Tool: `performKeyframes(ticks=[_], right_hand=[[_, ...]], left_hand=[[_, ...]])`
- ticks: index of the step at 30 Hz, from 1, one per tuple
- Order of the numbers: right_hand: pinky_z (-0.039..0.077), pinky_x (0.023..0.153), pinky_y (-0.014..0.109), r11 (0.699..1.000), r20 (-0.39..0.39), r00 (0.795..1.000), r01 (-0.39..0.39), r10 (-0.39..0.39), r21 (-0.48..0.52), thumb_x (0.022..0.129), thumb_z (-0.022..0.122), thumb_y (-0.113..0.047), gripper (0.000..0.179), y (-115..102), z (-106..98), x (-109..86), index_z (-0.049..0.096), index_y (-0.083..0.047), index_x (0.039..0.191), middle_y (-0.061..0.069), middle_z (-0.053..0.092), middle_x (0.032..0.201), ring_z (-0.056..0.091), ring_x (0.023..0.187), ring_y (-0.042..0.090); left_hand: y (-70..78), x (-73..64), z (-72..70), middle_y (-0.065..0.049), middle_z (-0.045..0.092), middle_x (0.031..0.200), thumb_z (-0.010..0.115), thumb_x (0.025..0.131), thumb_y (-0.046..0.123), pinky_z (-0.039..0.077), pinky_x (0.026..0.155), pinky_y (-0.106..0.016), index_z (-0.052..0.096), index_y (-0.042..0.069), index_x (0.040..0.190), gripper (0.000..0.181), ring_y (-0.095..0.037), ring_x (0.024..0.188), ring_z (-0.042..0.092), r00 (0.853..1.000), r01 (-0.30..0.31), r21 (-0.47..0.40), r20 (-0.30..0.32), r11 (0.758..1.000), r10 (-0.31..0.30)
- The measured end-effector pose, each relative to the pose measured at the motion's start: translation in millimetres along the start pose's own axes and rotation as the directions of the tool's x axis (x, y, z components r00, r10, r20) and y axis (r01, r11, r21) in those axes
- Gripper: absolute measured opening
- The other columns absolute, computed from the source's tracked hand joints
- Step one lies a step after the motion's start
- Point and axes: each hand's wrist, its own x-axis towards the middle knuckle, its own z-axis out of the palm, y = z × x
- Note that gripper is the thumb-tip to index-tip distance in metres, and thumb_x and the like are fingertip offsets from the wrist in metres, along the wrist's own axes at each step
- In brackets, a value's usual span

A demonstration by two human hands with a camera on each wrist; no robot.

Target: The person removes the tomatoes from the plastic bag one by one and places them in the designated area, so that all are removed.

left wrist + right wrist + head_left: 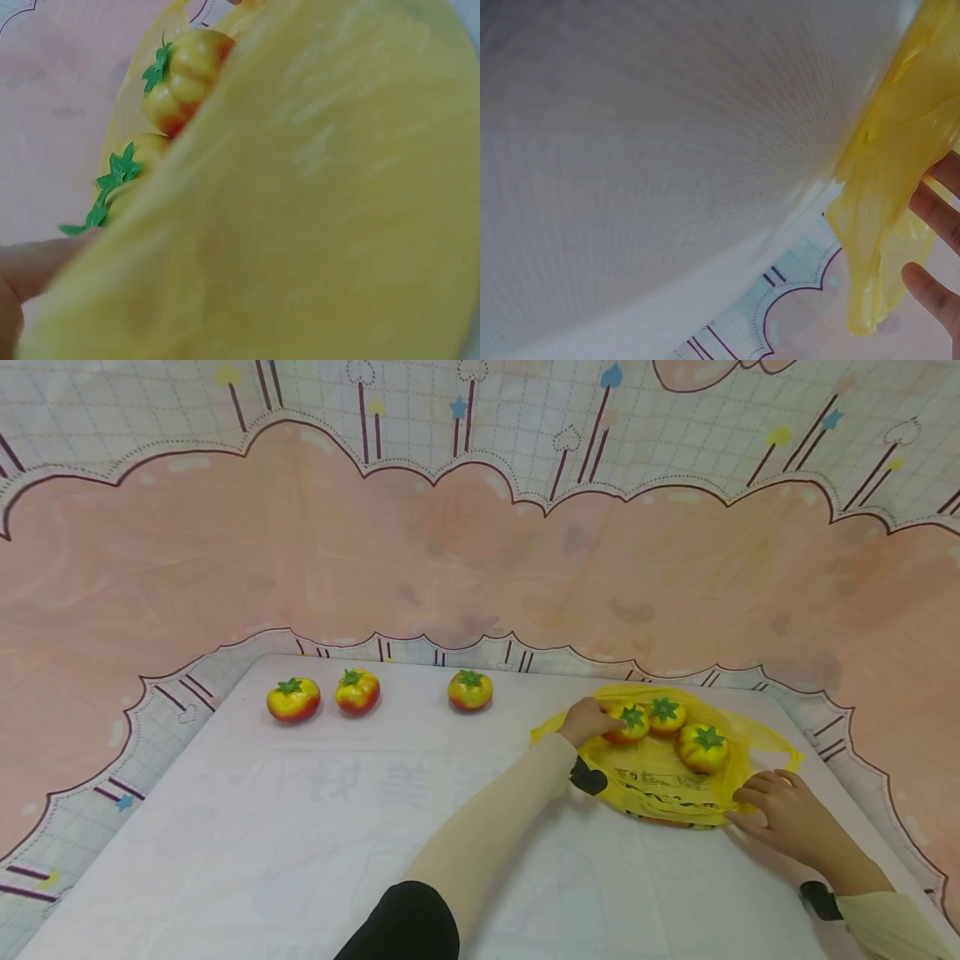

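Note:
A yellow plastic bag [667, 785] lies spread open on the table, with three red-and-yellow toy tomatoes in its mouth. My left hand [587, 721] reaches in at the bag's left side, its fingers and thumb on the leftmost toy tomato [627, 727]. Another toy tomato [666, 716] sits behind it, and a third toy tomato [702, 748] is to the right. In the left wrist view the bag film [315, 195] covers most of that hand. My right hand [783, 818] holds the bag's lower right edge between thumb and fingers; its fingers [936, 214] show against the film.
Three more toy tomatoes stand toward the back of the white table [300, 827]: one toy tomato [293, 700] at far left, a second toy tomato [357, 692] beside it, and another toy tomato [470, 690] near the middle. A patterned peach cloth [420, 560] hangs behind.

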Motion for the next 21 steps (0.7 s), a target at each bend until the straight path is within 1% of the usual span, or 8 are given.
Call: performKeyframes(ticks=[3,6,9,12,16,19,21], right_hand=[[0.041,0.086,0.056,1.0,0.008,1.0,-0.006,0.006,-0.004,0.069,0.079,-0.03,0.022,0,0,0.0,0.07,-0.012,0.079,0.003,0.067,0.082,0.061,0.088,0.032],[0.041,0.086,0.056,1.0,0.013,1.0,-0.008,0.008,-0.002,0.069,0.079,-0.03,0.023,0,-1,-0.2,0.07,-0.012,0.079,0.003,0.067,0.082,0.061,0.088,0.032],[0.041,0.086,0.055,1.0,0.011,1.0,-0.006,0.006,-0.001,0.069,0.079,-0.031,0.023,0,0,-0.2,0.07,-0.012,0.079,0.002,0.067,0.082,0.061,0.088,0.032],[0.041,0.086,0.055,1.0,0.003,1.0,-0.001,0.001,-0.002,0.069,0.079,-0.031,0.023,0,0,-0.2,0.07,-0.012,0.079,0.002,0.067,0.082,0.061,0.088,0.032],[0.041,0.085,0.056,1.0,-0.014,1.0,0.011,-0.011,-0.001,0.069,0.079,-0.032,0.024,1,0,-0.6,0.07,-0.012,0.078,0.003,0.067,0.081,0.061,0.087,0.032],[0.041,0.084,0.056,1.0,-0.024,1.0,0.019,-0.019,-0.001,0.07,0.079,-0.033,0.024,1,1,-0.7,0.07,-0.012,0.078,0.002,0.067,0.08,0.061,0.086,0.032],[0.042,0.084,0.056,1.0,-0.028,0.999,0.022,-0.022,-0.004,0.07,0.078,-0.034,0.024,1,1,-0.8,0.069,-0.012,0.077,0.002,0.067,0.08,0.061,0.086,0.032]], left_hand=[[-1.8,2.7,1.0,-0.005,0.061,0.125,0.073,0.081,0.026,0.047,0.099,-0.031,0.062,0.007,0.123,0.047,-0.021,0.115,0.056,1.0,-0.009,-0.02,0.028,1.0,0.009],[-3.4,4.9,0.8,-0.005,0.059,0.13,0.071,0.082,0.023,0.044,0.103,-0.032,0.06,0.01,0.126,0.047,-0.021,0.119,0.053,0.996,-0.038,-0.026,0.073,0.999,0.04],[-4.8,6.2,0.3,-0.004,0.053,0.137,0.068,0.084,0.02,0.041,0.106,-0.033,0.057,0.016,0.131,0.048,-0.02,0.124,0.049,0.988,-0.087,-0.033,0.126,0.996,0.09],[-6.2,7.0,0.3,-0.003,0.05,0.14,0.067,0.085,0.018,0.039,0.107,-0.034,0.053,0.021,0.135,0.052,-0.02,0.125,0.048,0.976,-0.129,-0.041,0.172,0.991,0.134],[-7.3,9.2,3.2,0.0,0.051,0.139,0.071,0.082,0.02,0.038,0.108,-0.031,0.05,0.025,0.137,0.059,-0.018,0.124,0.049,0.964,-0.182,0.009,0.199,0.983,0.176],[-8.4,12.3,7.1,0.002,0.051,0.14,0.073,0.081,0.02,0.037,0.109,-0.028,0.049,0.026,0.138,0.062,-0.016,0.126,0.048,0.956,-0.232,0.062,0.201,0.971,0.215],[-9.6,14.4,9.7,0.001,0.05,0.141,0.074,0.081,0.021,0.037,0.109,-0.027,0.048,0.024,0.138,0.062,-0.016,0.126,0.048,0.953,-0.245,0.077,0.202,0.966,0.226]])
